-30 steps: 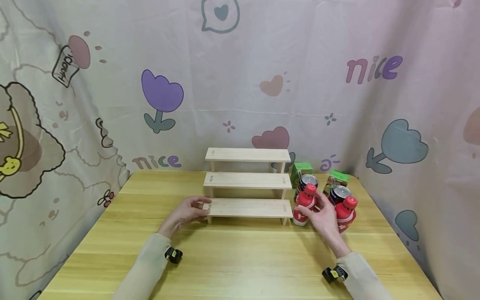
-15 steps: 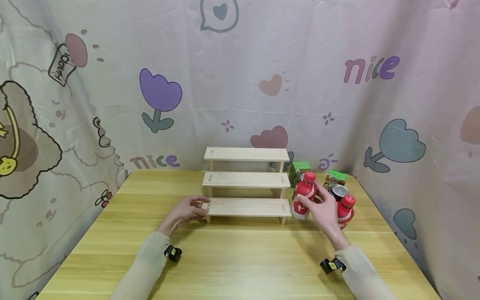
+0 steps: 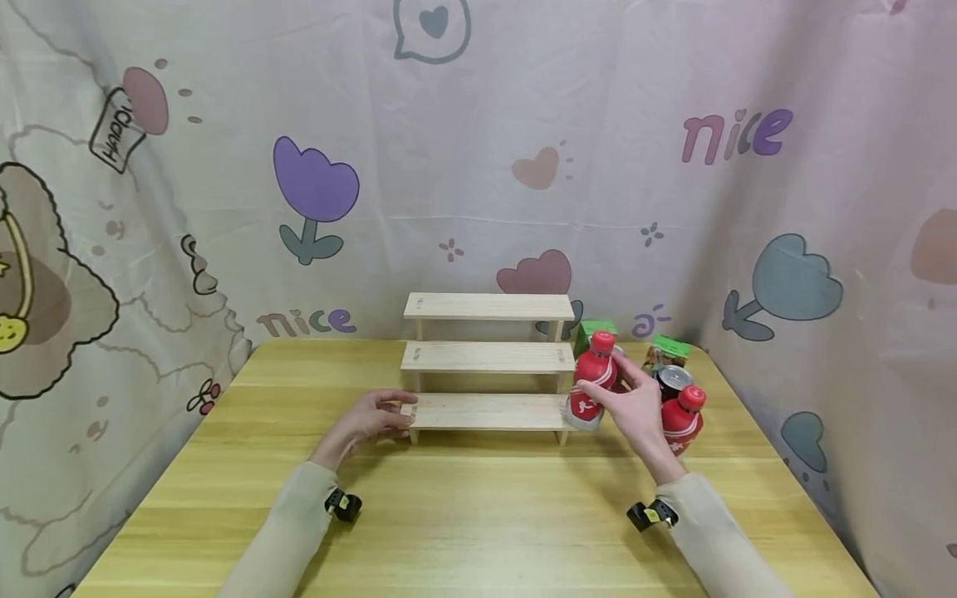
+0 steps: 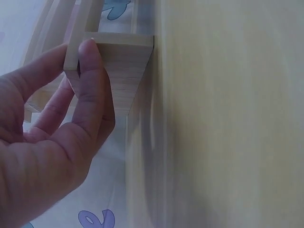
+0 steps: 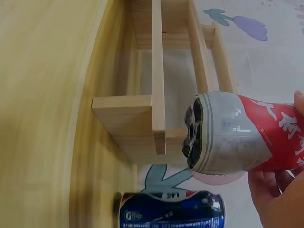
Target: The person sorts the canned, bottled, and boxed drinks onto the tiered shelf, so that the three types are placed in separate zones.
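A wooden three-step display rack [image 3: 488,357] stands on the table. My left hand [image 3: 366,422] grips the left end of its lowest step, with fingers and thumb on either side of the board [image 4: 71,50] in the left wrist view. My right hand [image 3: 637,414] holds a red-capped plastic bottle [image 3: 595,370] with a red label around its upper part. The bottle tilts slightly and overlaps the right end of the lowest step in the head view. In the right wrist view, its clear ridged base [image 5: 193,135] is raised off the table, beside the step boards [image 5: 158,71].
A second red bottle [image 3: 682,419] stands right of my right hand, with a dark can [image 3: 674,380] and a green-topped carton [image 3: 668,350] behind it. Another green carton [image 3: 594,330] is partly hidden by the held bottle. A blue can [image 5: 171,211] stands near the rack. Patterned cloth [image 3: 449,166] hangs behind the table.
My right hand has lifted the red bottle and carried it left, toward the lowest step's right end. My left hand keeps its grip on the rack.
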Motion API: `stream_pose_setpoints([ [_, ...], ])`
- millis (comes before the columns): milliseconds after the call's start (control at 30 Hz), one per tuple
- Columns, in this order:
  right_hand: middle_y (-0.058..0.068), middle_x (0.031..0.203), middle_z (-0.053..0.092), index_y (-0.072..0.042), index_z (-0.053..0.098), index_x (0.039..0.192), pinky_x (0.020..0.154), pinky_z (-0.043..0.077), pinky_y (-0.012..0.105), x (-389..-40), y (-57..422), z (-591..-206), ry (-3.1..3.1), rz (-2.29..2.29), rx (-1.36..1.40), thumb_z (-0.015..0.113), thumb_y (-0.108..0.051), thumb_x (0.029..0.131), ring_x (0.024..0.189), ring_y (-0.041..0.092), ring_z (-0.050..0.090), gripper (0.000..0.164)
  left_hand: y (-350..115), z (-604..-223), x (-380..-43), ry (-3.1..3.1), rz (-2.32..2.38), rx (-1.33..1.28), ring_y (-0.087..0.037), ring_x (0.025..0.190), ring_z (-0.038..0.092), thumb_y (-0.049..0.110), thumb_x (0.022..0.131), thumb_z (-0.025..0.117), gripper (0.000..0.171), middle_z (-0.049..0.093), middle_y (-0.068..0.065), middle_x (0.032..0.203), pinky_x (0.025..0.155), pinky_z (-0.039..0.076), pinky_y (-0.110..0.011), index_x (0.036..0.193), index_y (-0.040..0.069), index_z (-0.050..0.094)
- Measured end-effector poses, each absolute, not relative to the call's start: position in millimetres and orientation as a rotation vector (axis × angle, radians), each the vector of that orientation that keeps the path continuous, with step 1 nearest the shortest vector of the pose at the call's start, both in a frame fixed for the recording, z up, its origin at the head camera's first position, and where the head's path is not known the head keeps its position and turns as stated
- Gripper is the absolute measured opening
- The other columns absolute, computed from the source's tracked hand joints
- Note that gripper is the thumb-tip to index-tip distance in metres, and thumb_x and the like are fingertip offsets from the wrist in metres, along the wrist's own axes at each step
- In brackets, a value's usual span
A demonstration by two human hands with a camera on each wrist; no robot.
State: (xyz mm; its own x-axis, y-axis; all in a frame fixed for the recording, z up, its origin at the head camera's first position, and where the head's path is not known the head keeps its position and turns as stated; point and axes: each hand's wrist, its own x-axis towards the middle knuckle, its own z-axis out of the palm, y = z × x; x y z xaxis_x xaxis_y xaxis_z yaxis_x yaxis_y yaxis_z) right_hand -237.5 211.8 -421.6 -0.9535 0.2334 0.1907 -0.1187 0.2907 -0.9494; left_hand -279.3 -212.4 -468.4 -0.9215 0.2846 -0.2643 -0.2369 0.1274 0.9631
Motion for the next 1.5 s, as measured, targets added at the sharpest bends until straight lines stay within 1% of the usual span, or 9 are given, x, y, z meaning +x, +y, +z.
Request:
stream_pose_setpoints([
  [167, 0.014, 0.134, 0.061, -0.012, 0.051, 0.143, 0.081, 0.052, 0.009, -243, 201, -419, -2.256, 1.719, -0.038, 0.089, -0.029, 0.072, 0.115, 0.022, 0.060, 0.082, -218, -470, -277, 2.037, 1.840, 0.037, -0.019, 0.076, 0.066, -0.001, 0.086, 0.070, 0.053, 0.058, -0.008, 0.090, 0.078, 0.063, -0.033, 0.135, -0.004, 0.051],
  [300, 0.013, 0.132, 0.063, -0.011, 0.052, 0.141, 0.083, 0.052, 0.009, -247, 193, -414, -2.224, 1.733, 0.012, 0.088, -0.027, 0.072, 0.115, 0.020, 0.060, 0.079, -218, -469, -276, 2.037, 1.841, 0.040, -0.019, 0.076, 0.066, 0.000, 0.087, 0.070, 0.053, 0.058, -0.008, 0.090, 0.078, 0.063, -0.034, 0.136, -0.003, 0.051],
  [500, 0.013, 0.132, 0.063, -0.011, 0.052, 0.142, 0.083, 0.051, 0.008, -254, 187, -406, -2.230, 1.741, 0.018, 0.088, -0.028, 0.073, 0.118, 0.023, 0.060, 0.080, -214, -467, -279, 2.022, 1.829, 0.058, -0.018, 0.075, 0.066, 0.000, 0.086, 0.071, 0.053, 0.058, -0.006, 0.088, 0.080, 0.062, -0.035, 0.136, -0.002, 0.051],
  [733, 0.013, 0.130, 0.064, -0.012, 0.053, 0.141, 0.083, 0.053, 0.011, -258, 178, -395, -2.248, 1.762, 0.074, 0.088, -0.026, 0.073, 0.112, 0.019, 0.061, 0.078, -213, -465, -278, 2.014, 1.830, 0.062, -0.019, 0.074, 0.067, -0.001, 0.086, 0.070, 0.053, 0.060, -0.005, 0.084, 0.080, 0.062, -0.037, 0.135, -0.002, 0.051],
  [833, 0.012, 0.130, 0.064, -0.011, 0.052, 0.141, 0.084, 0.054, 0.012, -260, 173, -391, -2.240, 1.796, 0.093, 0.089, -0.026, 0.072, 0.112, 0.021, 0.062, 0.079, -214, -466, -278, 2.014, 1.831, 0.057, -0.019, 0.073, 0.067, -0.001, 0.086, 0.070, 0.053, 0.060, -0.005, 0.083, 0.079, 0.062, -0.037, 0.135, -0.003, 0.051],
  [967, 0.011, 0.131, 0.063, -0.012, 0.050, 0.143, 0.084, 0.055, 0.013, -263, 167, -384, -2.239, 1.818, 0.102, 0.089, -0.028, 0.072, 0.115, 0.024, 0.062, 0.083, -214, -467, -279, 2.036, 1.815, 0.071, -0.018, 0.072, 0.066, 0.000, 0.085, 0.071, 0.052, 0.060, -0.005, 0.082, 0.074, 0.062, -0.033, 0.134, -0.003, 0.052],
  [1167, 0.011, 0.135, 0.060, -0.012, 0.046, 0.146, 0.085, 0.054, 0.014, -273, 161, -377, -2.246, 1.833, 0.120, 0.087, -0.030, 0.075, 0.118, 0.023, 0.060, 0.084, -211, -466, -282, 2.088, 1.789, 0.083, -0.015, 0.066, 0.061, 0.002, 0.084, 0.072, 0.051, 0.062, -0.004, 0.080, 0.062, 0.058, -0.025, 0.131, -0.003, 0.053],
  [1267, 0.010, 0.134, 0.061, -0.013, 0.048, 0.145, 0.086, 0.055, 0.016, -278, 156, -374, -2.230, 1.845, 0.136, 0.086, -0.029, 0.075, 0.118, 0.023, 0.060, 0.081, -210, -466, -282, 2.108, 1.779, 0.095, -0.015, 0.064, 0.059, 0.002, 0.084, 0.072, 0.051, 0.063, -0.003, 0.079, 0.060, 0.057, -0.024, 0.131, -0.003, 0.054],
  [1500, 0.010, 0.127, 0.065, -0.012, 0.055, 0.139, 0.091, 0.056, 0.027, -282, 142, -370, -2.230, 1.808, 0.157, 0.087, -0.027, 0.074, 0.113, 0.023, 0.063, 0.074, -210, -469, -279, 2.149, 1.767, 0.052, -0.015, 0.064, 0.060, 0.005, 0.083, 0.074, 0.048, 0.065, -0.004, 0.080, 0.061, 0.057, -0.026, 0.128, 0.000, 0.058],
])
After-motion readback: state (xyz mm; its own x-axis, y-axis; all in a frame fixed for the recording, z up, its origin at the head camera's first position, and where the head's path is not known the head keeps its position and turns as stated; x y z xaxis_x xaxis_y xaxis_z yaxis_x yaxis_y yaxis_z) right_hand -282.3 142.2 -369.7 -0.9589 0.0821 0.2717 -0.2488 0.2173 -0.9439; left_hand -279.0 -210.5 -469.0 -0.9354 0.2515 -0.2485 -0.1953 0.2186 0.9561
